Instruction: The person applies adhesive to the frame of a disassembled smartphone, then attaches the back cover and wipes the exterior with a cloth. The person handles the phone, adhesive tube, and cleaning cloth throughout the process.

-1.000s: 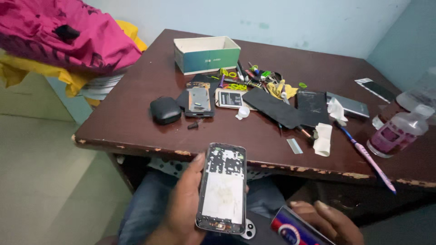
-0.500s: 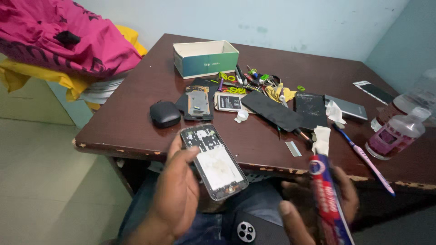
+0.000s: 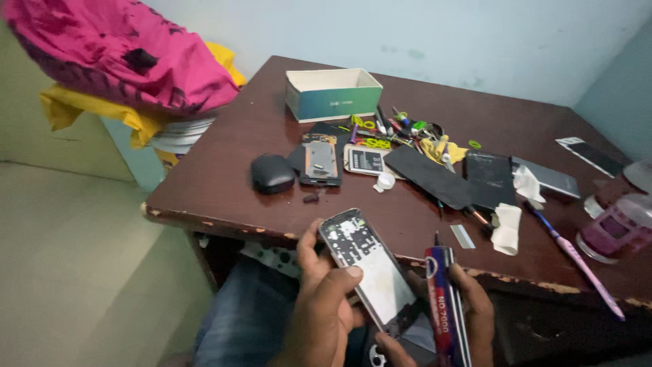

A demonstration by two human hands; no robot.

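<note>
My left hand (image 3: 324, 309) grips an opened phone (image 3: 370, 270) with its back cover off, showing the bare frame and a white battery area. It is tilted over my lap, just below the table's front edge. My right hand (image 3: 468, 312) holds an upright red and blue glue tube (image 3: 443, 309) with a thin black nozzle, right beside the phone's right side. A small round part (image 3: 372, 355) shows below the phone.
The dark brown table (image 3: 224, 183) carries a teal and white box (image 3: 333, 94), a black case (image 3: 272, 173), phone parts (image 3: 319, 162), black panels (image 3: 435, 175), small tools (image 3: 407, 126), a pink toothbrush (image 3: 577, 255) and a pink bottle (image 3: 618, 228). Pink cloth (image 3: 115, 54) lies at left.
The phone has turned and dropped slightly toward my lap. The glue tube has moved left and stands close to the phone. The view has shifted nearer the table.
</note>
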